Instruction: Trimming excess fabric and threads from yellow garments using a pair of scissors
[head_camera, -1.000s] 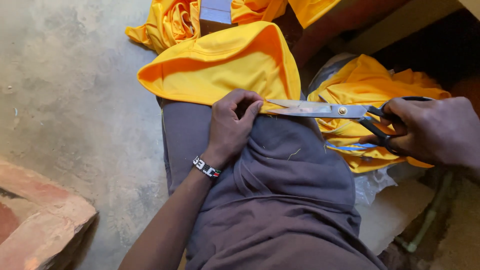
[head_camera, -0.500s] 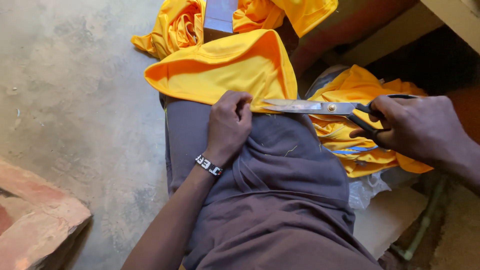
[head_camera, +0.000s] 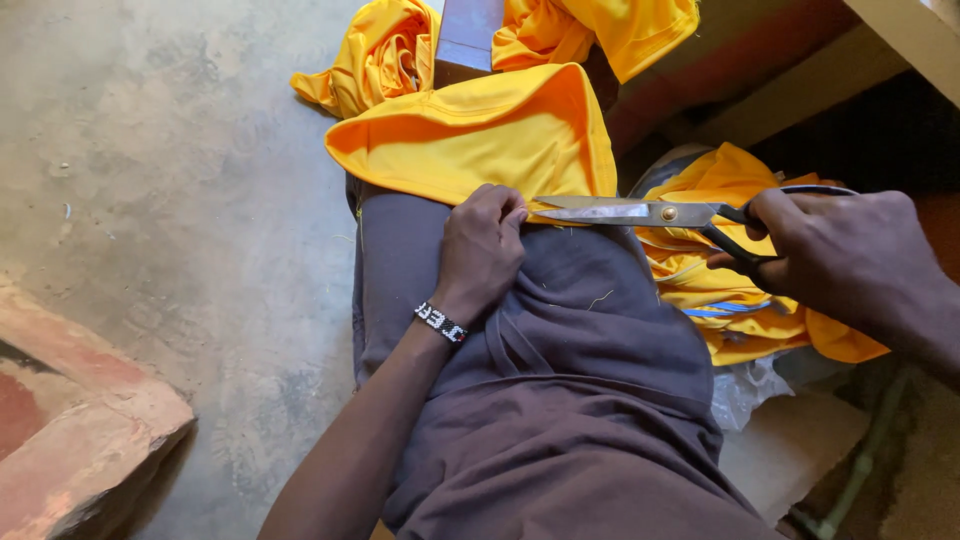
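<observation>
Yellow cloth (head_camera: 480, 135) draped over lap beyond left hand (head_camera: 480, 250), edge pinched by closed fingers | scissors (head_camera: 640, 212) gripped by right hand (head_camera: 850, 260), blades nearly closed, tips now closer to left fingertips than a second ago, so cut seems advancing | more yellow fabric (head_camera: 740, 300) bunched under right hand | beaded bracelet (head_camera: 440, 322) behind left hand on wrist

The tips of the long steel scissors with black handles (head_camera: 640, 212) are hidden at nine o'clock behind the curled fingers of the left hand (head_camera: 480, 250). The handle loops are largely covered by the right hand (head_camera: 850, 260), whose wrist is cut off at three o'clock. The crumpled bright yellow fabric garment (head_camera: 480, 130) is cropped at twelve o'clock. The letters on the beaded black-and-white wristband (head_camera: 440, 322) are only partly shown.
</observation>
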